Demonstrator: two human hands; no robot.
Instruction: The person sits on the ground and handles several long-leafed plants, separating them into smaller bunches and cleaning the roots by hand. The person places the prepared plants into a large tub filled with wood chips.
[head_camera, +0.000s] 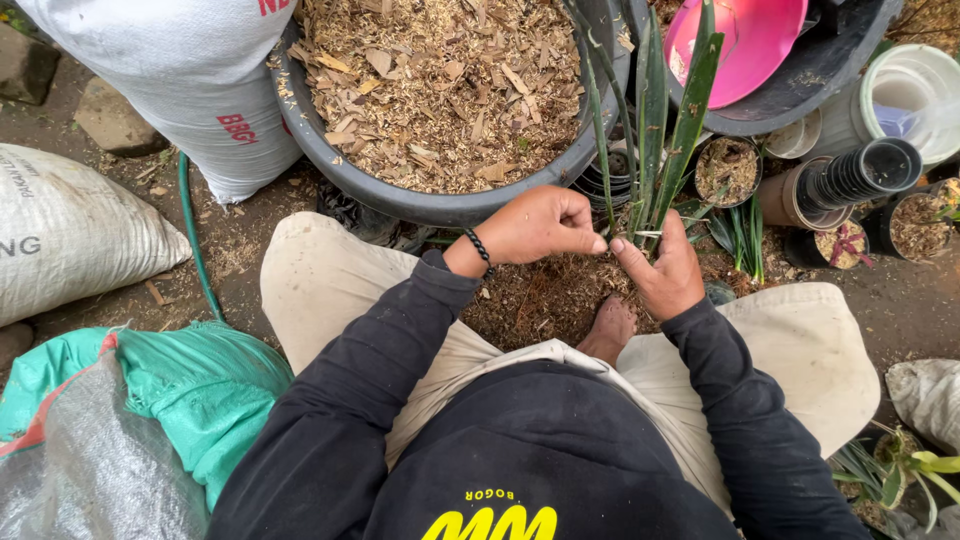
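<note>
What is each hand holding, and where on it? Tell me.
Both the left hand and right hand pinch the long green leaves of a plant near their base.

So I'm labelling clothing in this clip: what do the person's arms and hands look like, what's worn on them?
Both arms are covered by long, dark navy-black sleeves, loose and creased, reaching the wrists. The left hand is bare, with a dark beaded bracelet at its wrist. The right hand is bare too, no glove, ring or watch visible. The fingers show no coverings.

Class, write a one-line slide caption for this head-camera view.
Seated person's left hand and right hand pinch the base of a long-leaved green plant beside a grey tub of wood shavings.
</note>
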